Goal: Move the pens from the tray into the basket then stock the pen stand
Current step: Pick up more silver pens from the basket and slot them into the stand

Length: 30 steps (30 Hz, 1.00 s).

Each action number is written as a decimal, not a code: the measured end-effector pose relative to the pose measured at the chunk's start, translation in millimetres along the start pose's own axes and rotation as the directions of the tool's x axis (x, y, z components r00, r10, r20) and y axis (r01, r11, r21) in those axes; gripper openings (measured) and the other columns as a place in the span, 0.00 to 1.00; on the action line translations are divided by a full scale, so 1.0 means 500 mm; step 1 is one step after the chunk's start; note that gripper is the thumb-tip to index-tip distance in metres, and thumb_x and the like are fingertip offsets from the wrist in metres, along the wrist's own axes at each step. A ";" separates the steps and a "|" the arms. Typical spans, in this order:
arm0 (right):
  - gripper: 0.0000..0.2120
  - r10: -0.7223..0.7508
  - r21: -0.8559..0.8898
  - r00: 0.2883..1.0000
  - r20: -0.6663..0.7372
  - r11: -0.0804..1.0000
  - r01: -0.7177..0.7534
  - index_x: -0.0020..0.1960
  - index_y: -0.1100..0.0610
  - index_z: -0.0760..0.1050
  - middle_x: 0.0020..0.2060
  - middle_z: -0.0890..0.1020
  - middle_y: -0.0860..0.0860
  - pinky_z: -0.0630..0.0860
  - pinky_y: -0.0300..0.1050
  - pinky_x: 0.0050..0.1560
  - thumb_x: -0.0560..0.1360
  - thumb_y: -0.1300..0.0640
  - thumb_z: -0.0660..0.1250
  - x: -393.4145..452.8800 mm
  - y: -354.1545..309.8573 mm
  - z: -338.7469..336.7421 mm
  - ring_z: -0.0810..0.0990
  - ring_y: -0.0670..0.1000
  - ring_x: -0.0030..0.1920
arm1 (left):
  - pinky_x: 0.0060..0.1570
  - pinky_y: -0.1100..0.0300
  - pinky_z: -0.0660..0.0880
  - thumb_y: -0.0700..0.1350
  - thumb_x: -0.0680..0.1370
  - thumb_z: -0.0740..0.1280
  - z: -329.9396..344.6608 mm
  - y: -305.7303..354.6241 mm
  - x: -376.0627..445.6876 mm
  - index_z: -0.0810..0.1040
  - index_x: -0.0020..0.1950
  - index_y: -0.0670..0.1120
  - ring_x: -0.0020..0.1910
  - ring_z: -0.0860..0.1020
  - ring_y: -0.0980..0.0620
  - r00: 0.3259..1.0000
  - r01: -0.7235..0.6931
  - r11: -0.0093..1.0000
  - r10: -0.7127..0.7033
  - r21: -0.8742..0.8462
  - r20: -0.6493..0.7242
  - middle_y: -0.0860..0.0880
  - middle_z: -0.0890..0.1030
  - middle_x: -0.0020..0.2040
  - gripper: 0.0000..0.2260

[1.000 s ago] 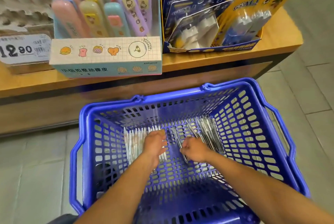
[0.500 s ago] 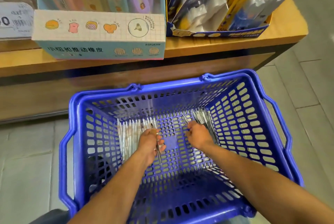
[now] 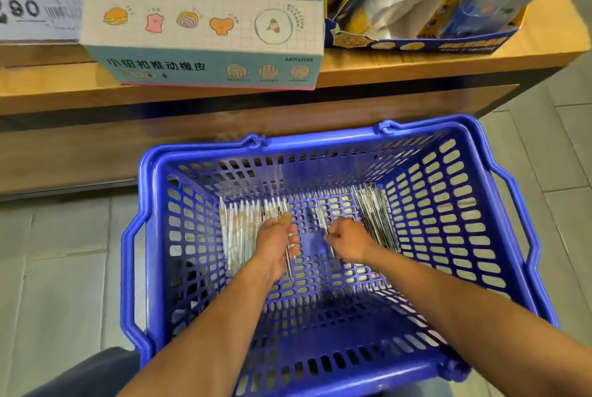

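Blue basket (image 3: pixel 455 204) on a grey tiled floor (image 3: pixel 57 268), just in front of a wooden shelf (image 3: pixel 416 66) carrying display boxes. Pens (image 3: pixel 243 230) lie in two groups on the basket's bottom. Left hand (image 3: pixel 275 246) and right hand (image 3: pixel 350 241), inside the basket, each grasp a pen in curled fingers.

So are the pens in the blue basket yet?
In: pens lie on the blue plastic basket's floor; both hands hold one.
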State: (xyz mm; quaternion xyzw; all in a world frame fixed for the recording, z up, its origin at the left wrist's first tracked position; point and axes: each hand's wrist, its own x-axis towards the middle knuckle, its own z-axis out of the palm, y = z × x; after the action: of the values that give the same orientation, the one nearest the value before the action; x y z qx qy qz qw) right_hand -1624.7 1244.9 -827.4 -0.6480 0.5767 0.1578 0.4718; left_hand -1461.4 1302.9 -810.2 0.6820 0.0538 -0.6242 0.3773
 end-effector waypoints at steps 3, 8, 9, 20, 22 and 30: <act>0.04 -0.150 0.154 0.988 0.043 0.978 0.142 0.47 0.50 0.69 0.33 0.80 0.50 0.79 0.48 0.39 0.80 0.53 0.63 -0.027 -0.031 0.013 0.81 0.49 0.32 | 0.33 0.60 0.72 0.50 0.80 0.68 0.003 -0.003 0.004 0.73 0.64 0.42 0.36 0.73 0.53 0.999 -0.031 0.999 0.031 0.019 -0.015 0.47 0.77 0.46 0.17; 0.06 -0.254 0.210 0.967 -0.031 0.944 0.255 0.46 0.50 0.69 0.37 0.83 0.55 0.73 0.38 0.32 0.79 0.52 0.65 -0.057 -0.065 0.032 0.79 0.43 0.27 | 0.41 0.59 0.76 0.53 0.77 0.71 0.008 0.002 0.001 0.61 0.78 0.43 0.42 0.75 0.53 0.997 -0.055 0.998 0.057 -0.043 0.056 0.50 0.79 0.54 0.34; 0.06 -0.260 0.221 0.965 -0.038 0.939 0.262 0.46 0.51 0.69 0.37 0.83 0.55 0.74 0.37 0.32 0.79 0.52 0.66 -0.060 -0.066 0.033 0.79 0.43 0.27 | 0.50 0.57 0.76 0.52 0.77 0.72 0.010 0.001 0.001 0.59 0.79 0.44 0.49 0.77 0.50 0.995 -0.053 0.997 0.057 -0.052 0.081 0.48 0.77 0.62 0.36; 0.11 0.059 -0.183 0.974 -0.220 0.978 -0.101 0.60 0.58 0.71 0.47 0.82 0.56 0.78 0.49 0.44 0.80 0.55 0.62 -0.018 0.027 -0.028 0.81 0.55 0.45 | 0.36 0.54 0.79 0.48 0.82 0.64 0.009 -0.007 0.014 0.62 0.77 0.44 0.33 0.76 0.51 0.999 0.005 0.993 0.000 -0.114 0.043 0.40 0.80 0.48 0.25; 0.20 0.124 -0.455 0.968 -0.220 0.864 -0.215 0.68 0.60 0.63 0.51 0.80 0.57 0.77 0.50 0.42 0.78 0.59 0.64 -0.019 0.051 -0.026 0.81 0.58 0.49 | 0.29 0.58 0.77 0.46 0.82 0.64 0.003 -0.008 0.018 0.65 0.74 0.43 0.28 0.74 0.53 0.999 0.021 0.994 -0.017 -0.104 0.041 0.46 0.74 0.36 0.22; 0.26 0.119 -0.590 0.969 -0.218 0.774 -0.228 0.69 0.60 0.57 0.46 0.82 0.55 0.73 0.46 0.34 0.75 0.68 0.63 -0.002 0.074 -0.001 0.82 0.56 0.44 | 0.26 0.61 0.72 0.47 0.80 0.68 0.001 -0.013 0.016 0.74 0.63 0.40 0.27 0.71 0.55 0.998 0.033 0.998 -0.029 -0.061 0.058 0.48 0.76 0.36 0.15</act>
State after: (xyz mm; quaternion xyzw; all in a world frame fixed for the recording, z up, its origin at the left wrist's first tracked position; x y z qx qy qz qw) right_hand -1658.5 1249.2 -842.1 -0.7203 0.5898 0.3231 0.1701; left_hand -1463.5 1304.1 -820.4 0.6507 0.0730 -0.6474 0.3900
